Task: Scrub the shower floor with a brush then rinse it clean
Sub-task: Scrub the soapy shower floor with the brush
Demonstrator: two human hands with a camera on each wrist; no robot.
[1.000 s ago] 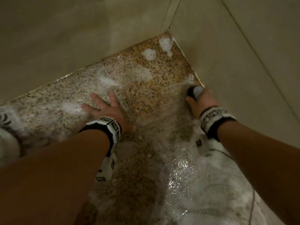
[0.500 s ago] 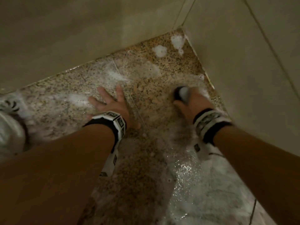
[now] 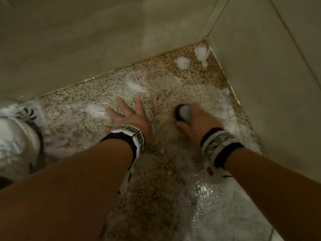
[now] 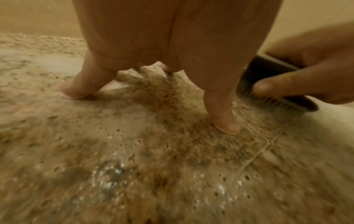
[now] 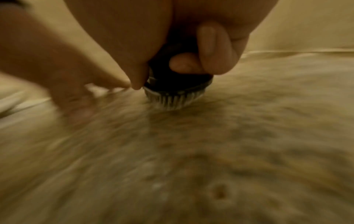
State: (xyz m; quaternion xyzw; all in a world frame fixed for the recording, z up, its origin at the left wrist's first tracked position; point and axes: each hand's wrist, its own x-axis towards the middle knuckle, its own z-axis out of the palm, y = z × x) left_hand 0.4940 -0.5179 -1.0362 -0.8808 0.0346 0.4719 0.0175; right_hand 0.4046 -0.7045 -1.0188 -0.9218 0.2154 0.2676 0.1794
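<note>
The shower floor (image 3: pixel 97 122) is speckled brown granite, wet and streaked with white foam. My right hand (image 3: pixel 192 122) grips a dark scrub brush (image 3: pixel 184 113) with a grey top, its pale bristles (image 5: pixel 168 101) pressed on the floor (image 5: pixel 191 151). From the left wrist view the brush (image 4: pixel 272 84) sits just right of my thumb. My left hand (image 3: pixel 128 115) lies spread flat on the floor (image 4: pixel 153 151), fingertips (image 4: pixel 228 127) pressing the wet stone, a short gap left of the brush.
Beige tiled walls (image 3: pixel 86 40) meet in a corner (image 3: pixel 206 39) just beyond the hands. A round floor drain (image 3: pixel 24 112) and a white shoe (image 3: pixel 15 143) sit at the far left. Thick wet foam (image 3: pixel 217 202) covers the floor near the right forearm.
My right hand has dragged the brush leftward, away from the right wall and toward my left hand. The left hand stays planted on the floor. The view has shifted slightly.
</note>
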